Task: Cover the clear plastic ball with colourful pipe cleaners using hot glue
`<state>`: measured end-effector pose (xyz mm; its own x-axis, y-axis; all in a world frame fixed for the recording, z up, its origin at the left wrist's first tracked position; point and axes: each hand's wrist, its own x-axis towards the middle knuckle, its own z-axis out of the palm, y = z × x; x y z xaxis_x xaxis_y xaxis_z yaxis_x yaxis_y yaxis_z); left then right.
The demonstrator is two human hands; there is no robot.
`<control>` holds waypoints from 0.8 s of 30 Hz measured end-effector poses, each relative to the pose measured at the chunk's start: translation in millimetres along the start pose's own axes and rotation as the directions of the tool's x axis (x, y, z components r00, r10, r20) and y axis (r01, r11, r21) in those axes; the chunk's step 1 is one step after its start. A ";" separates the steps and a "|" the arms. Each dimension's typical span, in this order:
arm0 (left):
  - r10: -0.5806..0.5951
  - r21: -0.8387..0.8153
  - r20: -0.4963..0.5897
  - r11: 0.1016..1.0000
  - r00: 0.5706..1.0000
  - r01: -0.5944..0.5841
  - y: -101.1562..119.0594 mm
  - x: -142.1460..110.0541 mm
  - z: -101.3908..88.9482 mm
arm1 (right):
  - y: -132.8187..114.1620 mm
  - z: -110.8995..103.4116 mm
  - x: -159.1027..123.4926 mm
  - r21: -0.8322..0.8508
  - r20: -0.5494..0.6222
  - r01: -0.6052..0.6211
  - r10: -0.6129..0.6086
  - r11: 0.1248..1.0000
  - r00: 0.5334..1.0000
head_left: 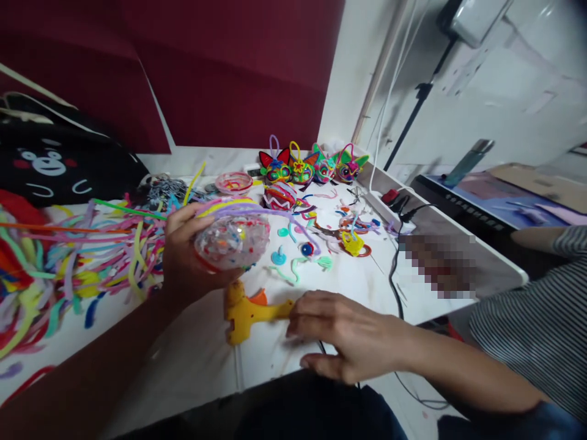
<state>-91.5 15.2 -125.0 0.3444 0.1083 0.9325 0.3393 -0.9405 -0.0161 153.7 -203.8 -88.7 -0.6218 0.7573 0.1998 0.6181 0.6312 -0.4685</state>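
Observation:
My left hand (183, 256) is closed around a clear, rounded plastic shell (233, 241) speckled with coloured bits. Yellow and purple pipe cleaners (229, 208) run along the top of the shell, at my left fingers. Below it, a yellow hot glue gun (247, 313) with an orange trigger lies on its side on the white table, a clear glue stick (238, 366) coming out of its back. My right hand (337, 333) is at the end of the gun's handle, thumb apart from the fingers; whether the fingertips touch the handle is hard to see.
Many loose pipe cleaners (105, 263) cover the table's left side. Several colourful eared figures (302, 168) stand at the back. Scissors (330, 231), a striped pipe-cleaner piece (279, 195) and scraps lie mid-table. A black cable (393, 275) crosses the right. Another person's striped clothing (527, 311) is at the right.

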 end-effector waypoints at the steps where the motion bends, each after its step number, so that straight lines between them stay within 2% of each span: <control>1: -0.005 0.000 0.003 1.000 1.000 0.005 1.4 0.3 0.4 | 0.2 8.3 1.6 -0.054 -0.038 -0.010 0.008 0.998 0.999; 3: -0.027 -0.009 0.005 1.000 1.000 0.027 3.7 0.8 0.7 | 1.9 22.0 8.8 -0.177 -0.102 -0.016 -0.002 0.984 0.995; 5: -0.050 -0.012 0.004 0.999 0.999 0.050 4.1 0.7 0.4 | 4.4 31.2 20.0 -0.305 -0.102 -0.030 -0.002 0.952 0.995; 12: -0.070 -0.062 -0.081 0.996 0.994 0.065 -5.9 1.8 -2.9 | 5.8 42.8 55.9 -0.502 0.069 -0.047 0.094 0.864 0.993; 16: -0.074 -0.046 -0.073 0.996 0.995 0.071 -9.7 1.7 -4.3 | 0.2 40.4 68.5 -0.507 0.151 -0.093 0.195 0.857 0.969; 19: -0.084 -0.040 -0.076 0.996 0.994 0.081 -9.5 0.7 -5.3 | -3.1 32.2 71.6 -0.474 0.200 -0.097 0.214 0.875 0.956; 22: -0.084 -0.016 -0.083 0.996 0.993 0.083 -7.7 0.8 -5.8 | -1.8 20.8 61.7 -0.396 0.213 -0.099 0.196 0.913 0.957; 24: -0.069 0.009 -0.087 0.997 0.994 0.070 -6.6 1.4 -5.6 | 2.3 12.2 47.7 -0.278 0.160 -0.161 0.211 0.947 0.964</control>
<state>-98.1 19.8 -121.6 0.2424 0.1446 0.9593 0.3701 -0.9278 0.0463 119.6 -168.3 -90.8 -0.5461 0.8366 -0.0435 0.8191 0.5225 -0.2367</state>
